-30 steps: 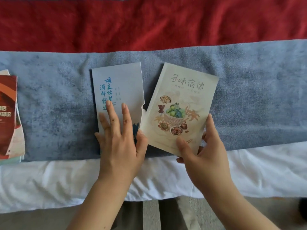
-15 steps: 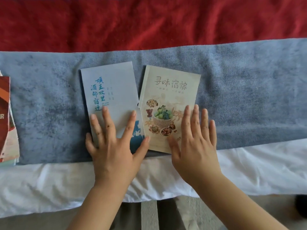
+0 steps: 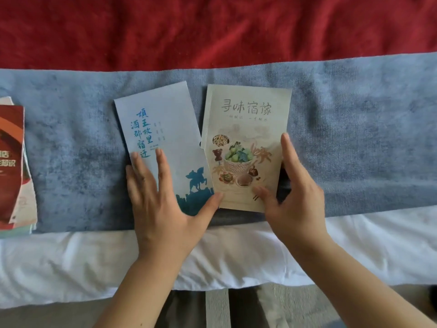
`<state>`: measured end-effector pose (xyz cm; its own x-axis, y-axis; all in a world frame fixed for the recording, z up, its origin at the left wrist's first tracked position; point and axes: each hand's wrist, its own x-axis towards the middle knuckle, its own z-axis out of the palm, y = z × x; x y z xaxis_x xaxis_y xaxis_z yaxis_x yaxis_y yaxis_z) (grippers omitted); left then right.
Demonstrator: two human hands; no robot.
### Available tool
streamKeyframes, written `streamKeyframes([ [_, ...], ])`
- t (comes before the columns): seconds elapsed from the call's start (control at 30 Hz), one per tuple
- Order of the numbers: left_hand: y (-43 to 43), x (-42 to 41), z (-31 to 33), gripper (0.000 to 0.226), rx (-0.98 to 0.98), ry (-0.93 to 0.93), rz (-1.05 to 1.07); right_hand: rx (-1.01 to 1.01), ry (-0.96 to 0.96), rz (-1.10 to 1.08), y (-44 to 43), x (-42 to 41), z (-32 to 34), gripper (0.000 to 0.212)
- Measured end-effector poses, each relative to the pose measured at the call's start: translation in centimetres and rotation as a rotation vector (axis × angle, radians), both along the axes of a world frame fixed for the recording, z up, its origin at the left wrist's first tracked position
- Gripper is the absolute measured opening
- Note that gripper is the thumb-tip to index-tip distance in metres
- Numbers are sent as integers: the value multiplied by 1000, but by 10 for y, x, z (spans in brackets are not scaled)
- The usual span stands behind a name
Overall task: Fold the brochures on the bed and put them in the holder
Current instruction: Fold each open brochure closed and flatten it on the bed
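Since half a second ago the right hand (image 3: 293,197) has slid off the face of the beige brochure (image 3: 246,138) to its right edge, where the thumb on the cover and the fingers along the edge pinch it narrowly, probably to push it sideways. Seen from the head camera, it lies folded on the blue-grey runner (image 3: 354,138), its left edge meeting the notched side of the blue holder (image 3: 165,119). The left hand (image 3: 163,204) pins the blue holder with flat, spread fingers, seemingly against skidding, and red brochures (image 3: 11,166) wait far left.
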<state>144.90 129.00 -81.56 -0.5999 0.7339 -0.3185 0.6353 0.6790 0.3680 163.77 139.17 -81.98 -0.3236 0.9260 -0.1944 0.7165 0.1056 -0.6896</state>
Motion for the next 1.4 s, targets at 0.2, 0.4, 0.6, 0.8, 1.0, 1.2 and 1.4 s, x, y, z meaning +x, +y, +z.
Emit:
streamKeyframes([
  [0.2, 28, 4, 5, 117, -82, 5, 29, 138, 42, -25, -6, 3, -4, 109],
  [0.4, 27, -1, 9, 116, -38, -93, 2, 276, 147, -11, -11, 8, -10, 95],
  [0.6, 22, -2, 8, 114, 18, -128, -3, 334, 173, -23, -11, 9, -8, 85],
  [0.8, 20, -4, 6, 108, -21, -131, -12, 286, 272, -5, -7, 12, -14, 97],
  [1.0, 20, -6, 4, 104, -142, -128, -58, 152, 427, -126, -13, 18, -18, 91],
  [1.2, 18, -10, 5, 106, -140, -132, -69, 217, 344, -146, -16, 5, -7, 75],
  [1.4, 17, -8, 5, 99, -138, -108, -83, 176, -5, -1, 3, 6, -3, 86],
])
